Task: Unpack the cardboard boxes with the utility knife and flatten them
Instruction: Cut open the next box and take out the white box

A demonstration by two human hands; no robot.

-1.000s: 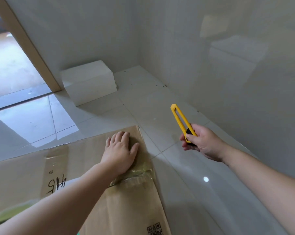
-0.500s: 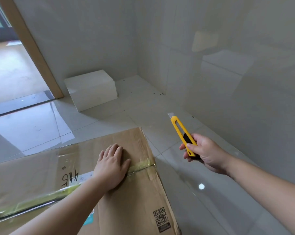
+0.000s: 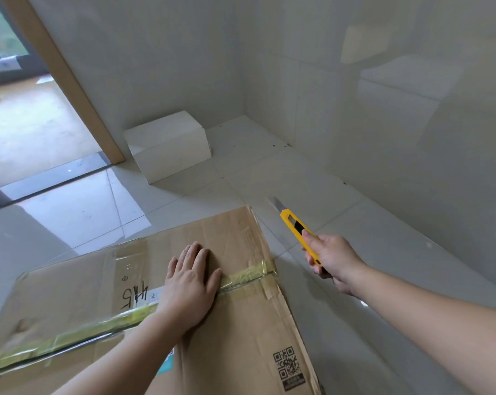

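Observation:
A large brown cardboard box (image 3: 241,332) fills the lower left, its top seam sealed with yellowish tape (image 3: 244,276) running left to right. My left hand (image 3: 191,283) lies flat on the box top, fingers straight, covering the tape near the middle. My right hand (image 3: 330,259) hovers to the right of the box and grips a yellow utility knife (image 3: 295,228). Its metal blade is extended and points up and left, just off the box's far right corner.
A white box (image 3: 169,145) stands on the tiled floor against the back wall, beside a wooden door frame (image 3: 67,78). Glossy tiled walls close in at the back and right. Bare floor tiles lie between the two boxes.
The knife's blade has slid out of the yellow handle. My left hand has shifted back along the box top onto the tape seam, and the view has pulled back to show more of the box.

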